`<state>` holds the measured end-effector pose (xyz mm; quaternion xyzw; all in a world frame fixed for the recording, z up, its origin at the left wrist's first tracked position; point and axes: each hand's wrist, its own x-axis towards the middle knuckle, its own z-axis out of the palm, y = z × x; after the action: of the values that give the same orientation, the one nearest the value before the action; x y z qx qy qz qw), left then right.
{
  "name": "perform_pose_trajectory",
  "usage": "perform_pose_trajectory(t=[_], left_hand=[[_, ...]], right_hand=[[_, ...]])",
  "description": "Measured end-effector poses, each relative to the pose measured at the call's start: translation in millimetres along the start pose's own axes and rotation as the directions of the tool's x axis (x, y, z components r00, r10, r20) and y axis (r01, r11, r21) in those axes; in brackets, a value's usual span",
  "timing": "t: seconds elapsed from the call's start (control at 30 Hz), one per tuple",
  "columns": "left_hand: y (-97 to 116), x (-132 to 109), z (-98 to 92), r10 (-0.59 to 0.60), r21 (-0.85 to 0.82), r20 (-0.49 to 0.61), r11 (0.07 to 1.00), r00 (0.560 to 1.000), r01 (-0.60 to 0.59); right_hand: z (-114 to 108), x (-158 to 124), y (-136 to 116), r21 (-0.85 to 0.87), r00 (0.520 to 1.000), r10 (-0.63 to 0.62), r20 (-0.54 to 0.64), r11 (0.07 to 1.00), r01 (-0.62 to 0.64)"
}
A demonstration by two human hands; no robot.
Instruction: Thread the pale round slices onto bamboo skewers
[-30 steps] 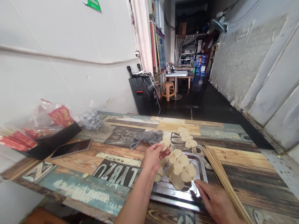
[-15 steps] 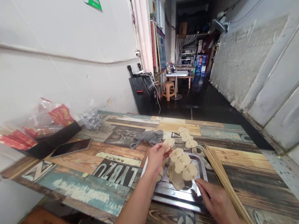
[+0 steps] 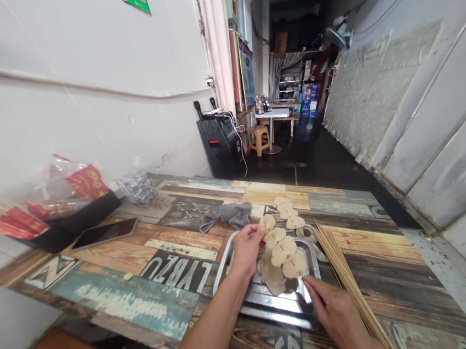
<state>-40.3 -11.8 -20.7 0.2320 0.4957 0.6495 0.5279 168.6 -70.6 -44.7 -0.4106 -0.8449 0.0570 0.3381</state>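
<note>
My right hand (image 3: 336, 308) is closed round the near end of a thin skewer, most of it hidden by several pale, round, thin slices (image 3: 283, 249) threaded along it. At the skewer's far end, my left hand (image 3: 247, 249) pinches another pale slice (image 3: 267, 223) between thumb and fingers. Whether the tip has gone through that slice I cannot tell. Below the skewer, a pile of loose slices (image 3: 272, 279) lies in a shiny metal tray (image 3: 249, 309). Just past the tray, a row of similar slices (image 3: 287, 213) rests on the table.
A bundle of bare skewers (image 3: 346, 279) lies right of the tray. Behind the tray is a grey cloth (image 3: 229, 215). A phone (image 3: 106, 233), a black box (image 3: 79, 218) with red-wrapped chopsticks, and a clear bag of metallic pieces (image 3: 135, 187) occupy the left side.
My left hand has moved a little right, towards the skewer, and its slice now lies closer to the threaded ones. My right hand keeps its hold. The view has shifted slightly.
</note>
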Motion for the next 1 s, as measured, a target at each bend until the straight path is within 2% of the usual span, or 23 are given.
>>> perform_pose_trajectory(t=[0.17, 0.33, 0.53, 0.7, 0.8, 0.9, 1.0], left_hand=[[5, -3, 1.1, -0.012, -0.084, 0.06, 0.996, 0.998, 0.017], [13, -1, -2.8, -0.061, -0.137, 0.098, 0.988, 0.993, 0.074], [9, 4, -8.4, -0.087, 0.005, 0.016, 0.996, 0.996, 0.087], [3, 8, -12.0, -0.091, 0.153, -0.055, 0.983, 0.994, 0.099], [5, 7, -11.3, -0.129, 0.109, -0.013, 0.985, 0.992, 0.13], [11, 5, -9.8, -0.161, 0.002, 0.09, 0.987, 0.983, 0.162], [16, 4, -10.1, -0.213, -0.006, 0.135, 0.977, 0.968, 0.215]], right_hand=[[-3, 4, -2, -0.017, 0.999, -0.01, -0.035, 1.0, 0.01], [-4, 4, -4, 0.015, 1.0, 0.001, 0.005, 1.0, -0.002], [-1, 0, -2, 0.01, 0.998, -0.035, 0.058, 0.999, 0.035], [-2, 1, -3, -0.142, 0.99, -0.131, 0.053, 0.98, 0.138], [-5, 3, -4, -0.177, 0.985, -0.164, 0.05, 0.969, 0.17], [-7, 5, -5, -0.104, 0.992, -0.113, 0.056, 0.988, 0.118], [-7, 6, -4, -0.046, 0.997, -0.056, 0.056, 0.997, 0.059]])
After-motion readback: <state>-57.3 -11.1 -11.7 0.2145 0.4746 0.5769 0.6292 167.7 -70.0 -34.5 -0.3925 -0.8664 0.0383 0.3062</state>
